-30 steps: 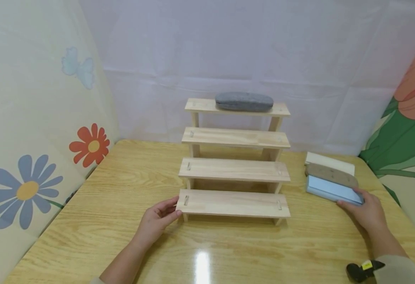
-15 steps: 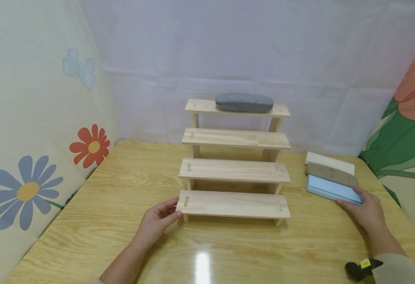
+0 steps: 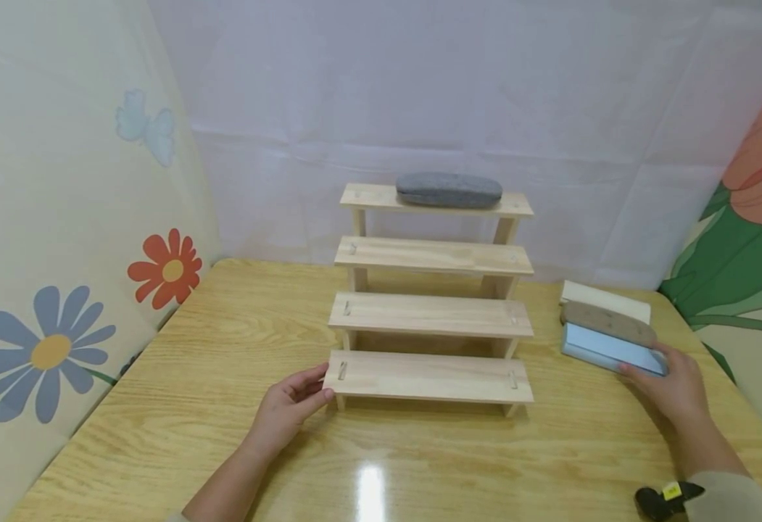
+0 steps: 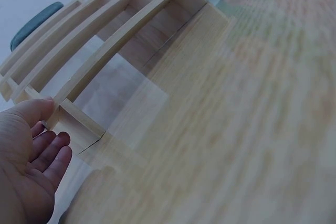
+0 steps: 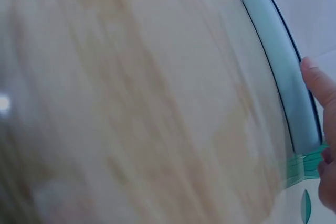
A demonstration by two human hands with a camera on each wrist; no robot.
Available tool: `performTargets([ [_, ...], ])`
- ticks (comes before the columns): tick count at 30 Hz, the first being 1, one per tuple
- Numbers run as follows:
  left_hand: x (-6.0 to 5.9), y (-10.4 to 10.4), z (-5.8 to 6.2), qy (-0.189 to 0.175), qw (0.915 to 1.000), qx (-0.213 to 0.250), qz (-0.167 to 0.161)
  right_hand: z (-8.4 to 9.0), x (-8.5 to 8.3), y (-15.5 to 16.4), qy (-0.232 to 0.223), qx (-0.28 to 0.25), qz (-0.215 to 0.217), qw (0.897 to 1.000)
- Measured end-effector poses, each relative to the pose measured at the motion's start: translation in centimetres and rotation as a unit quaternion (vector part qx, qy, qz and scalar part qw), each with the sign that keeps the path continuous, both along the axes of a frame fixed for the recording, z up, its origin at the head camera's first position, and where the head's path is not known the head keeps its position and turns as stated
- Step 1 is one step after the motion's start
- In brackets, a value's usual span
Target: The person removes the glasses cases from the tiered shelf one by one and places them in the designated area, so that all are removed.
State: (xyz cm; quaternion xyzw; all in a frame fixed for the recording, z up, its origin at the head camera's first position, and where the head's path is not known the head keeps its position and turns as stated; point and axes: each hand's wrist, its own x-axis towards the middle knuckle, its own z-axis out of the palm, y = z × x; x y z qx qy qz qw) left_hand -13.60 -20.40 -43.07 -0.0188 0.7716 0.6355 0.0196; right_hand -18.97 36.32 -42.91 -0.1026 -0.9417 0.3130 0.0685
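Observation:
A wooden step shelf (image 3: 426, 312) with several tiers stands mid-table. My left hand (image 3: 285, 409) is at the left end of its lowest tier, pinching the board's end between thumb and index finger; the other fingers curl loosely beside it in the left wrist view. On the right, my right hand (image 3: 677, 388) grips the right end of a light blue glasses case (image 3: 605, 349), thumb on the near side, fingers partly hidden behind. That case lies on the table in the head view, its front face turned toward the right wrist camera.
Behind the blue case lie a brown glasses case (image 3: 605, 321) and a cream one (image 3: 605, 299), close together. A grey glasses case (image 3: 449, 190) rests on the top tier. Pale backdrop sheets (image 3: 381, 87) border the wooden table (image 3: 224, 348).

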Motion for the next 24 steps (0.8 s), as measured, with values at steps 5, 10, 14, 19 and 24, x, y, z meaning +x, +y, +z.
performTargets([
  [5, 0.0, 0.0, 0.0, 0.0, 1.0, 0.004, -0.001, 0.7, -0.2, -0.6, 0.016, -0.008, 0.008, 1.0],
  [10, 0.0, 0.0, 0.0, 0.002, 1.0, 0.006, -0.002, 1.6, -0.7, -1.3, 0.019, -0.022, 0.019, 0.999],
  [14, 0.1, 0.1, 0.0, 0.004, 1.0, 0.003, -0.002, 2.5, -1.3, -1.8, 0.017, -0.026, 0.03, 0.999],
  [19, 0.1, 0.0, 0.0, 0.004, 1.0, 0.005, -0.002, 3.8, -2.3, -2.6, 0.021, -0.036, 0.047, 0.998],
  [24, 0.1, 0.1, 0.0, 0.004, 1.0, 0.005, -0.002, 5.2, -3.3, -3.3, 0.02, -0.052, 0.064, 0.996],
])
